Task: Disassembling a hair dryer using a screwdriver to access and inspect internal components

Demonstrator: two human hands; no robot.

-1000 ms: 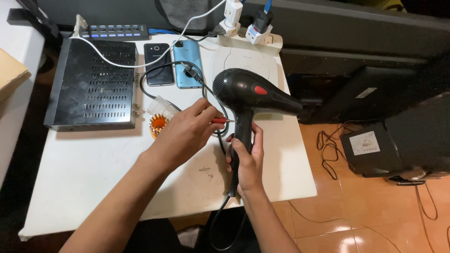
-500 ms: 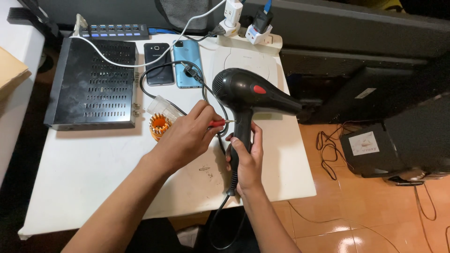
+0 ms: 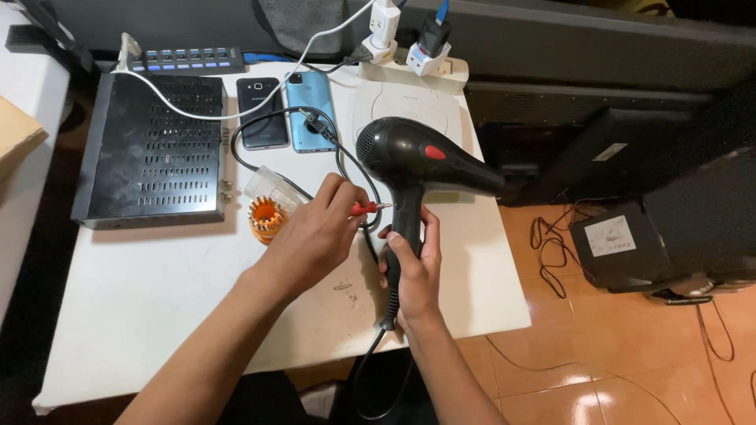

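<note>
Little has been shifted since the earlier frames; the hair dryer [image 3: 421, 157] is kept at the same spot above the table's right half, and the small red-handled screwdriver [image 3: 368, 208] is kept against the top of its handle. The right hand [image 3: 413, 271] is clenched around the handle, which is held upright near the table's [image 3: 157, 315] right edge; the left hand [image 3: 311, 236] is pinched on the screwdriver, whose tip is laid against the handle just under the barrel. The dryer's long axis through the barrel is set roughly level, the nozzle pointed right, past the table's right edge, the rounded rear turned toward the two phones [image 3: 287, 110] at the far edge; the handle's axis runs down toward the near edge, the cord [image 3: 370, 370] trailing off it. A slip is judged possible: the thin tip could be driven off its seat by too much push and be sent against the right-hand fingers; the orange bit holder [image 3: 266, 218] beside the left wrist could be knocked over by the forearm.
</note>
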